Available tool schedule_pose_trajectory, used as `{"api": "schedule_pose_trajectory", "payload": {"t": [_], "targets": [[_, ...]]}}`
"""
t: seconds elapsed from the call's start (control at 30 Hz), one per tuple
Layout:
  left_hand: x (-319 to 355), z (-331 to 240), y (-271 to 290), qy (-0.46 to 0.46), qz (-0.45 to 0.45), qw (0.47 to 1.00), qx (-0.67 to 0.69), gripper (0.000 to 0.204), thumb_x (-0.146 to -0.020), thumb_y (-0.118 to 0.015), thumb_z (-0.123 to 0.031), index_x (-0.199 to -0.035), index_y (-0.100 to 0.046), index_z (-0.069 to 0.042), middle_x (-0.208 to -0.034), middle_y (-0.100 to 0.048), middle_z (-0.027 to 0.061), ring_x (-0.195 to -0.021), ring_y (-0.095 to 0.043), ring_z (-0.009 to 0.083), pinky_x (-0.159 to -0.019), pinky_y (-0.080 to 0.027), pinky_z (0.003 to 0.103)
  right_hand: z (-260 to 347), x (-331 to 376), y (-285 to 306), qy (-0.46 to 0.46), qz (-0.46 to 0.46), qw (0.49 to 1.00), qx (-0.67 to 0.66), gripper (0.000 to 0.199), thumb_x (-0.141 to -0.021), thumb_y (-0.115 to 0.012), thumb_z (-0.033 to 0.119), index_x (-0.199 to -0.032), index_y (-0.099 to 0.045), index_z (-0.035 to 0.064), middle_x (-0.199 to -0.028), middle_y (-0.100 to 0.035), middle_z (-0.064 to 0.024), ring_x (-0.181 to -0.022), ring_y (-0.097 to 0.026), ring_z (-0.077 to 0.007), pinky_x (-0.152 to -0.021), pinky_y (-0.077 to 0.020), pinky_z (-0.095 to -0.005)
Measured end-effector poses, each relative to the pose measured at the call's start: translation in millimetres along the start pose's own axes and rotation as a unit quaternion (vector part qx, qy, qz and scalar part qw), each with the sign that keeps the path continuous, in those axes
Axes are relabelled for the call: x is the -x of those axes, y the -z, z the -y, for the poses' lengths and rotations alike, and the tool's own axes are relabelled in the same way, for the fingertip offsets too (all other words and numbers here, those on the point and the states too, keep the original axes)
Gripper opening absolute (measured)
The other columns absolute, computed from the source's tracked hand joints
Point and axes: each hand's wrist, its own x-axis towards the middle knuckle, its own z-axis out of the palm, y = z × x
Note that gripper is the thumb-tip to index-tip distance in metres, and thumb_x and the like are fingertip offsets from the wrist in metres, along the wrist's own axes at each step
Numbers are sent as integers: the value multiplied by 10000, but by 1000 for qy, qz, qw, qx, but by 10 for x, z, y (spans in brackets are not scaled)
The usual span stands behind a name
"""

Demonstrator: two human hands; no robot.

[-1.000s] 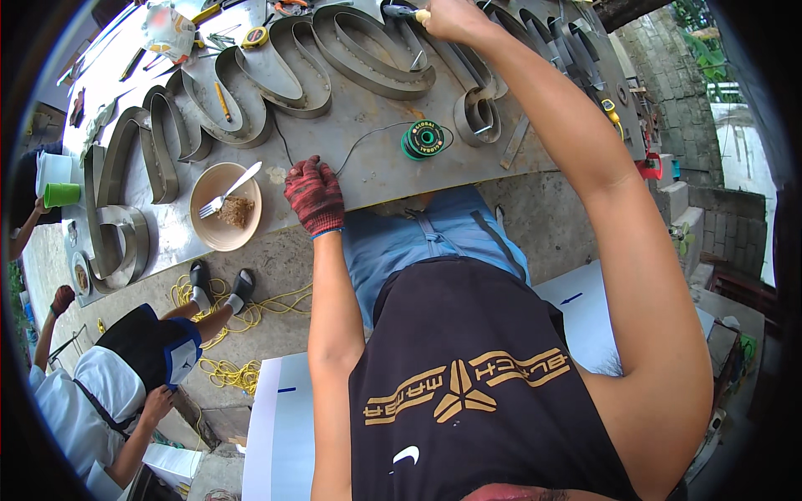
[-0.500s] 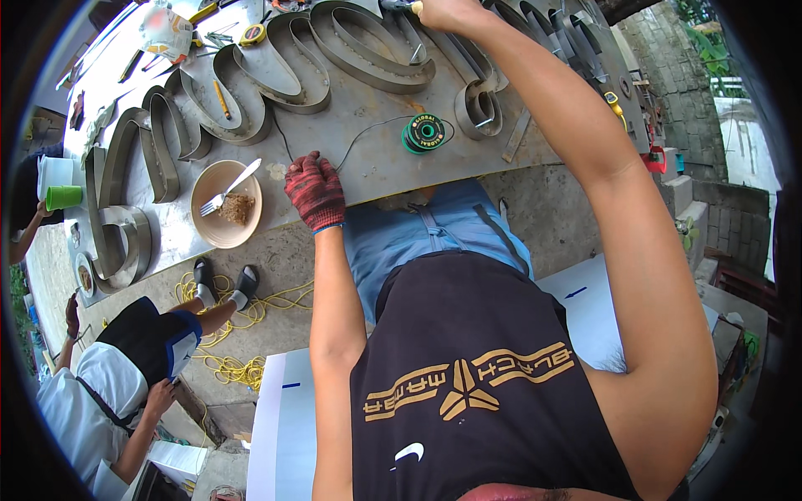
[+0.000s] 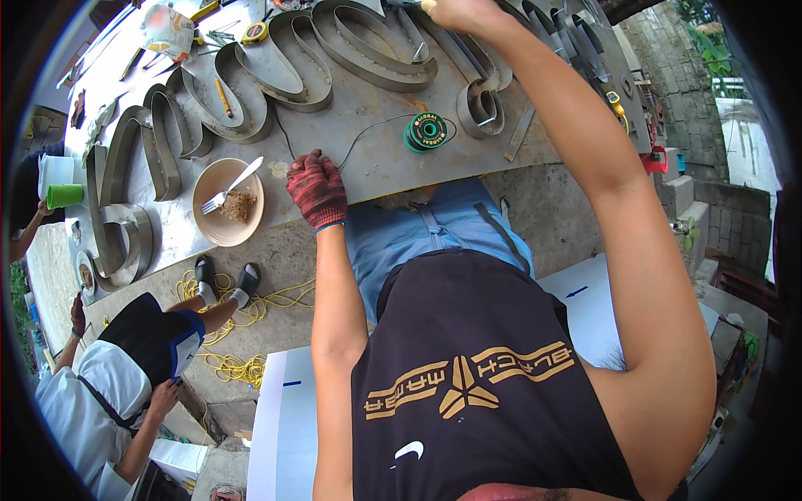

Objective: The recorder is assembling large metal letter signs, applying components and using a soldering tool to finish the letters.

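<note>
The bare right hand (image 3: 461, 13) is closed around the pale yellow handle of a tool (image 3: 428, 6) near the curved metal strips (image 3: 388, 80), which stand on the table (image 3: 372, 159); the tool is partly cut off by the upper edge. The left hand (image 3: 317, 190), in a red and black glove, rests with curled fingers at the table's near edge, beside a thin dark wire (image 3: 361, 139) from the green spool (image 3: 426, 132), but I cannot tell whether it grips this wire.

Lettering (image 3: 526, 364) on black shirt (image 3: 501, 326) and green spool (image 3: 427, 132)
</note>
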Motion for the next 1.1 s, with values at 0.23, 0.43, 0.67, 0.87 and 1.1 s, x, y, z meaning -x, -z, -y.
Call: {"api": "schedule_pose_trajectory", "payload": {"t": [0.23, 0.43, 0.67, 0.87, 1.1], "targets": [[3, 22, 8, -6, -6, 1000, -6, 223, -866, -698, -111, -1083, -707, -62, -1009, -686, 161, -985, -635, 365, -889, -505, 490, -764, 753, 600, 314, -97, 882, -337, 361, -932, -681, 259, -1050, -701, -82, -1054, -712, -293, -1031, -694, -428, -881, -543, -436], [-15, -26, 38, -11, -5, 1000, -2, 200, -877, -684, -107, -1068, -698, -50, -1004, -681, 161, -983, -632, 369, -898, -498, 488, -1387, 1142, 673, -25, -35, 967, -252, 460, -980, -671, 332, -1279, -673, -18, -1004, -762, -132, -878, -737, -191, -808, -550, -335], [-17, -86, 62, -4, 3, 1000, -19, 171, -913, -653, -120, -1054, -691, -33, -1021, -681, 166, -993, -626, 377, -908, -488, 499, -2128, 1580, 314, -87, -184, 943, -263, 400, -996, -664, 295, -1222, -671, -35, -925, -738, -104, -841, -700, -186, -794, -545, -331], [-14, -101, 55, 0, 23, 999, -47, 171, -937, -642, -143, -1062, -695, -39, -1040, -685, 172, -1016, -623, 382, -928, -483, 501, -2263, 1994, -59, -117, -175, 909, -361, 366, -1005, -680, 235, -1261, -651, -25, -966, -715, -68, -854, -662, -121, -794, -533, -296], [-39, -175, 47, 22, 40, 997, -60, 169, -936, -646, -134, -1069, -694, -42, -1057, -675, 174, -1040, -613, 382, -937, -474, 503, -2129, 2073, -421, -160, -172, 865, -444, 383, -1019, -689, 239, -1293, -640, -25, -1053, -707, -56, -926, -668, -105, -827, -534, -276]]}}
